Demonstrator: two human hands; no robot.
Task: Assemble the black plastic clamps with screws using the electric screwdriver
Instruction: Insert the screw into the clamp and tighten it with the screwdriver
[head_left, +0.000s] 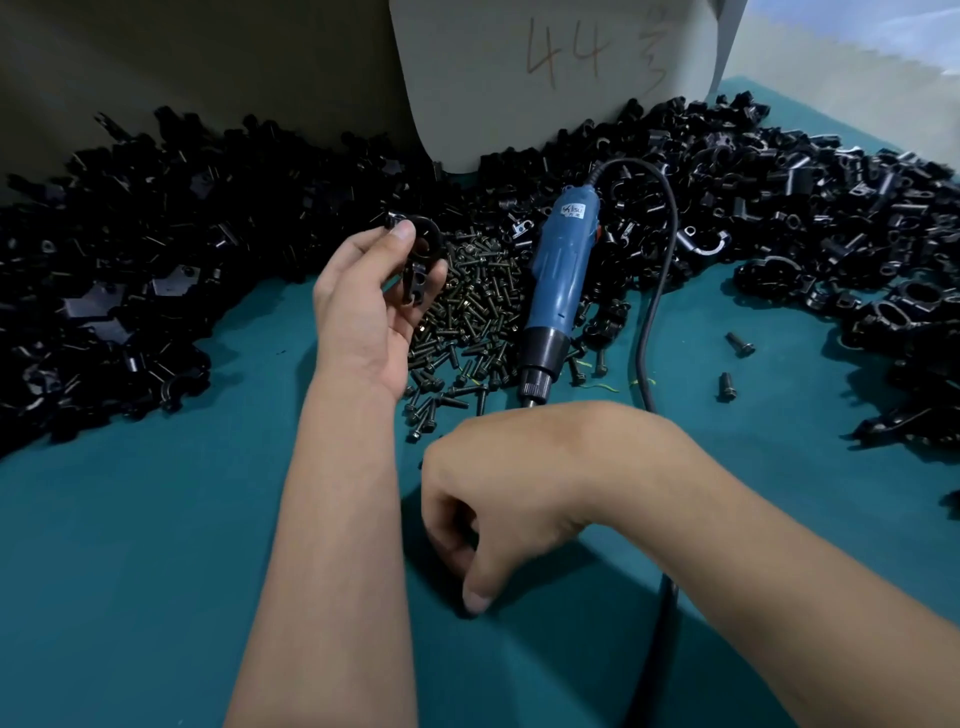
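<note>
My left hand (371, 306) holds a black plastic clamp (422, 260) up above the screw pile, pinched between thumb and fingers. My right hand (498, 499) hovers low over the teal mat in the foreground, its fingers curled down; whether it pinches anything is hidden. The blue electric screwdriver (558, 286) lies on the mat beyond my right hand, bit end toward me, untouched. A heap of dark screws (475, 317) lies between the clamp and the screwdriver.
Large piles of black clamp parts (130, 249) ring the mat on the left, back and right (831, 208). A cardboard box marked 44 (545, 78) stands at the back. The screwdriver's black cable (657, 291) runs toward me. Two loose screws (737, 345) lie right of it.
</note>
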